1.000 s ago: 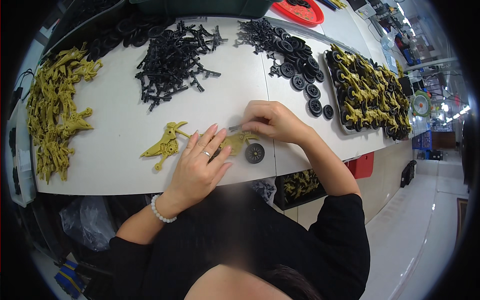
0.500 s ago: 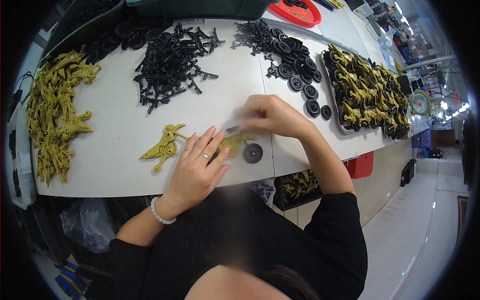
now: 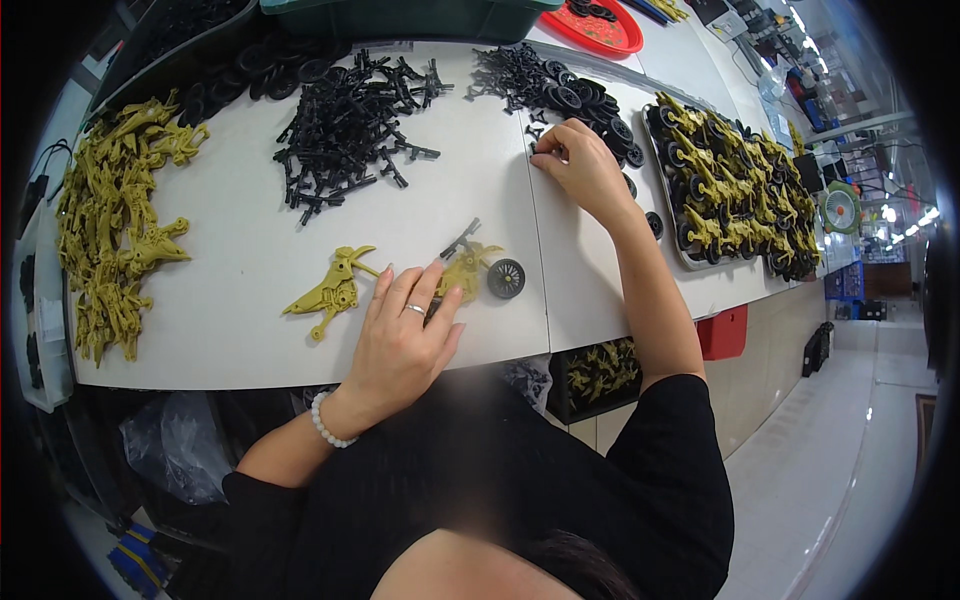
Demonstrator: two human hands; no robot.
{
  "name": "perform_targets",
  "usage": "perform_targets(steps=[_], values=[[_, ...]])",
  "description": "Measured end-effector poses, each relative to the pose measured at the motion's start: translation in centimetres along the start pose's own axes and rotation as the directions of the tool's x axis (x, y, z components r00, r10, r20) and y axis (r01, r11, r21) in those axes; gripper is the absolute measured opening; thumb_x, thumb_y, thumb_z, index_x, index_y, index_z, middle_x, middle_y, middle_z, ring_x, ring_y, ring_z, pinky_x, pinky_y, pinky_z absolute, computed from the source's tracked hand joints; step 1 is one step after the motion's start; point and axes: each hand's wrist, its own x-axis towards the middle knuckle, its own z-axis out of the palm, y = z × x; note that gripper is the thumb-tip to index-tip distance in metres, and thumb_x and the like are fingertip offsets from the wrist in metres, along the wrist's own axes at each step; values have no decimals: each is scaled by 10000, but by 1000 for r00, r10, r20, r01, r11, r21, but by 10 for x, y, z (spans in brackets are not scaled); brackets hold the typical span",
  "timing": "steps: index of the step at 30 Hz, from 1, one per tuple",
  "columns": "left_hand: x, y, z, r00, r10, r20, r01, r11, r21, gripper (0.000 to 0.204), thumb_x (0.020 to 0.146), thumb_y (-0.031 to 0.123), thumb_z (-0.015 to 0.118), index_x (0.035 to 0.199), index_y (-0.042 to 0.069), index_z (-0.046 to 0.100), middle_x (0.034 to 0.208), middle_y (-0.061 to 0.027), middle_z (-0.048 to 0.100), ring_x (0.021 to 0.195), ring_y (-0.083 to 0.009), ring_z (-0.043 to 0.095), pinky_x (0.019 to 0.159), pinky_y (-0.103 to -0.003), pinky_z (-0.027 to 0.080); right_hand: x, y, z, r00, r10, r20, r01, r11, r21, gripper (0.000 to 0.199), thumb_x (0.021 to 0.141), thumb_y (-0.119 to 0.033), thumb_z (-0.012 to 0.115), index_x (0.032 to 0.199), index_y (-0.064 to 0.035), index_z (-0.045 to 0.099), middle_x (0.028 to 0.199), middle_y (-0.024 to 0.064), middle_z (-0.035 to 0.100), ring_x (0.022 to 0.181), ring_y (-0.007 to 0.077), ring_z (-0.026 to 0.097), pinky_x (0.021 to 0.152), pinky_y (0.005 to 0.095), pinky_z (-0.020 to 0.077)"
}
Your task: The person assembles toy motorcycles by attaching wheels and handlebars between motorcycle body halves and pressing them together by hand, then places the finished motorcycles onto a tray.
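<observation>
My left hand (image 3: 400, 325) rests on the table at the near middle, its fingers curled over the rear of a yellow toy motorcycle (image 3: 462, 275). This toy has one black spoked wheel (image 3: 506, 279) at its right end and a black handlebar piece (image 3: 461, 238) at its upper side; its rear is hidden under my fingers. Left of that hand lies a loose yellow motorcycle body (image 3: 330, 291). Farther right, my right hand (image 3: 588, 175) is over the edge of the small black parts, beside the loose wheels, thumb and forefinger pinched together. What they pinch is too small to make out.
Yellow bodies (image 3: 110, 230) are heaped at the left, black handlebar pieces (image 3: 340, 130) at the back middle. Small black parts (image 3: 510, 75) and loose wheels (image 3: 585, 98) lie farther right. A metal tray (image 3: 690, 262) of assembled motorcycles stands at the right, a green bin (image 3: 400, 20) behind.
My right hand has moved away from the toy motorcycle, up and right to the small black parts. The handlebar piece now shows on the toy. My left hand stays at the toy.
</observation>
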Motion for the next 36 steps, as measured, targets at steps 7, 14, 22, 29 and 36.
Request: perform_targets(steps=[7,14,22,29,36], values=[[2,5,3,1000,1,-26,0,999,44,413,766,163,683,1115,-46,614,1174,-233,550,1087,-357,503,986,-489,410,-32,-11,5,991,-122,-60,119,992,-51,154,786,-136,701,892,-27,675,943,85,589,885,248,594,768,348,502],[3,7,4,998,41,-39,-41,999,-3,413,747,90,695,1115,-70,601,1197,-238,522,1089,-393,497,936,-461,428,-53,-15,10,986,-39,-163,44,999,27,171,791,-118,692,943,-45,659,945,96,580,857,239,606,766,332,485],[5,4,11,996,84,6,-85,990,112,488,733,132,720,1162,-59,586,1236,-237,498,1103,-391,479,941,-458,417,-167,-22,-26,812,-134,-568,307,926,222,207,769,-25,721,969,-19,666,900,107,600,772,193,586,676,276,480],[1,14,7,993,46,113,-84,928,362,884,780,600,628,1358,-39,427,1457,-245,314,1333,-427,291,1088,-505,248,-294,57,15,633,351,-690,49,871,488,106,903,-61,598,938,23,652,882,93,600,741,141,549,653,235,431],[5,21,15,991,-6,130,-54,892,450,900,871,679,417,1398,-49,363,1487,-243,272,1377,-399,246,1112,-492,198,-351,144,122,426,733,-530,-222,652,725,192,957,-98,523,904,47,637,854,62,579,721,121,524,658,232,419]])
